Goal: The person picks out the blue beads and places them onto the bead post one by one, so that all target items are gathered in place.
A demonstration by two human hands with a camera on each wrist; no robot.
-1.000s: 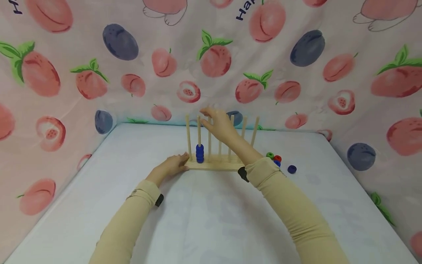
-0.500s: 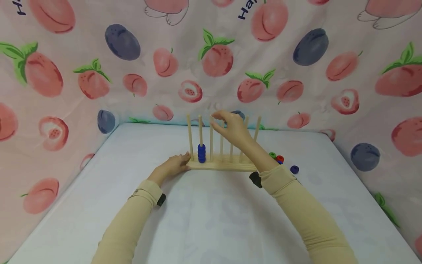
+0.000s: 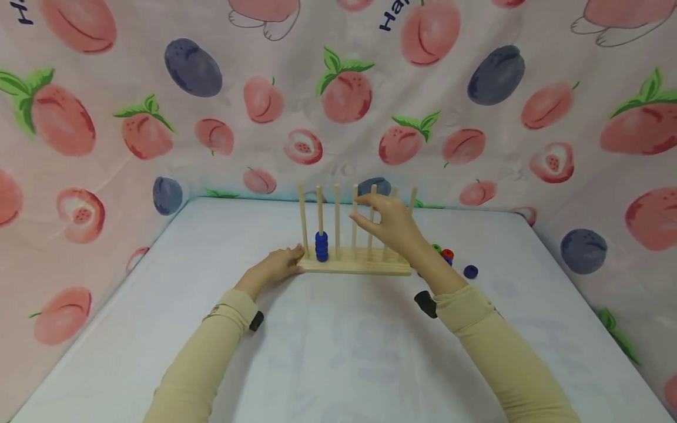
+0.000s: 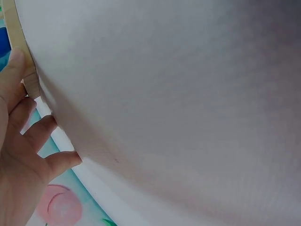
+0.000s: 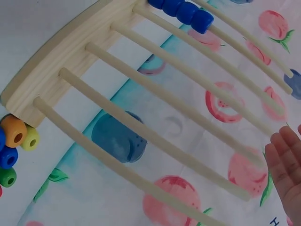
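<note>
A pale wooden bead stand (image 3: 354, 268) with a row of upright pegs stands toward the back of the table. Several blue beads (image 3: 321, 247) are stacked low on its second peg from the left. My left hand (image 3: 272, 267) grips the left end of the base; in the left wrist view the thumb (image 4: 16, 61) lies on the wood, with the other fingers around its end. My right hand (image 3: 390, 222) hovers by the tops of the right-hand pegs, thumb and fingers apart, holding nothing. In the right wrist view its fingers (image 5: 282, 157) are close to the peg tips.
Loose beads lie right of the stand, among them a red bead (image 3: 447, 254), a green bead (image 3: 436, 248) and a dark blue bead (image 3: 471, 271). The right wrist view adds an orange bead (image 5: 14, 130) and a yellow bead (image 5: 30, 140). Behind hangs a fruit-print cloth (image 3: 338, 88).
My right hand has moved right and slightly down, away from the peg with the blue beads and past the middle pegs. The left hand stays at the base's end.
</note>
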